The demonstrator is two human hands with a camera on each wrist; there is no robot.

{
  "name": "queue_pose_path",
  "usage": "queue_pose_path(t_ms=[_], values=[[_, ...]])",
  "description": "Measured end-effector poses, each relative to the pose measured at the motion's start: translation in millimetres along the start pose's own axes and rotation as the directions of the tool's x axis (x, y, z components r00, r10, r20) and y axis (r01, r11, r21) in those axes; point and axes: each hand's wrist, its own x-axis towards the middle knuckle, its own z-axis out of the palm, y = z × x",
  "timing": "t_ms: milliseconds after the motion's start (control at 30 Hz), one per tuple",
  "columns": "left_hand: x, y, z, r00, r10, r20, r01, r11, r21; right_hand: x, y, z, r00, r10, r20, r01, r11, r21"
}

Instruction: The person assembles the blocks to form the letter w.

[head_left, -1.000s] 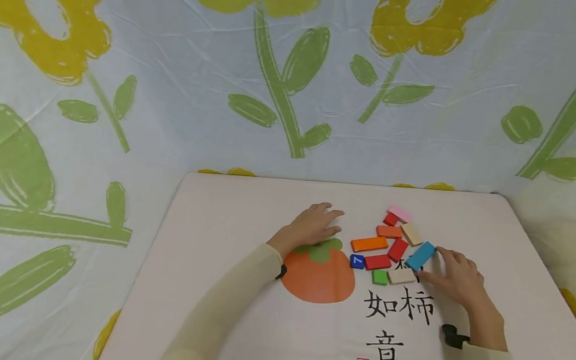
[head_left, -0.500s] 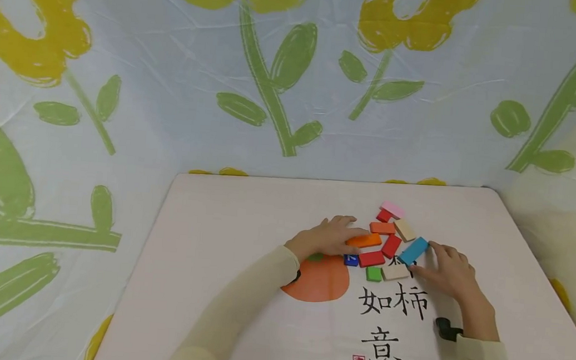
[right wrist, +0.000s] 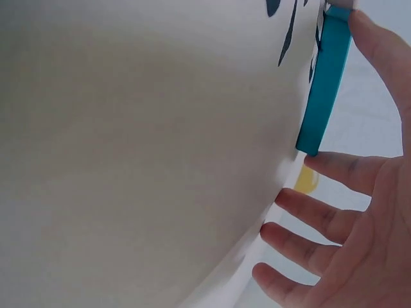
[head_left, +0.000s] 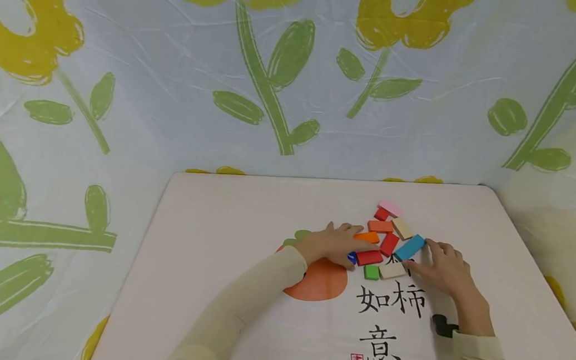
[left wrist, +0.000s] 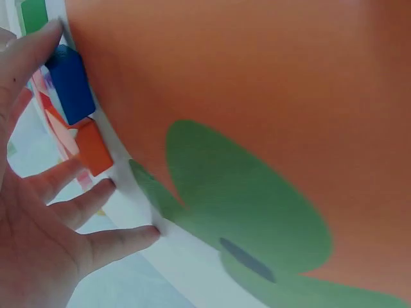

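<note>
Loose coloured wooden blocks lie in a cluster between both hands in the head view. My left hand [head_left: 331, 244] spreads at the cluster's left side, over the long orange block [head_left: 368, 237] and the dark blue block [head_left: 352, 257], which it partly covers. In the left wrist view its thumb lies along the dark blue block [left wrist: 72, 86], with fingertips near the orange block [left wrist: 95, 149]. On the other side, my right hand [head_left: 447, 269] has thumb and index fingertips at opposite ends of a light blue block [head_left: 410, 247]. Its other fingers stretch towards the table in the right wrist view.
Red [head_left: 369, 257], green [head_left: 371, 272], beige [head_left: 393, 271] and pink [head_left: 390, 207] blocks lie among the others. Beneath is a pale table cover [head_left: 225, 214] printed with an orange persimmon [head_left: 321, 285] and black characters. A flowered cloth [head_left: 174, 83] hangs behind the table.
My left hand has moved right, from beside the blocks to over the orange and dark blue ones. The right hand stays at the light blue block. The head view has shifted slightly.
</note>
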Motion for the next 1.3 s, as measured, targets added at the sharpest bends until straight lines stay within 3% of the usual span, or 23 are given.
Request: queue_pose_path(t_ms=[333, 800, 1033, 1300], values=[[6.6, 10.3, -2.8, 0.999, -0.043, 0.011, 0.042, 0.996, 0.073, 1, -1, 0, 1.0, -0.03, -0.008, 0.029, 0.999, -0.024], [17.5, 18.0, -0.2, 0.998, -0.061, -0.024, 0.065, 0.979, 0.193, -2, 1, 2, 0.998, -0.037, -0.041, 0.034, 0.998, -0.057], [15.6, 13.7, 3.0, 0.995, -0.077, -0.061, 0.083, 0.992, 0.1, 0, 0, 7, 0.997, -0.038, -0.061, 0.034, 0.997, -0.075], [12.7, 9.1, 0.7, 0.995, -0.072, -0.07, 0.073, 0.997, 0.014, 0, 0, 9, 0.998, -0.003, -0.059, 0.004, 1.0, 0.019]])
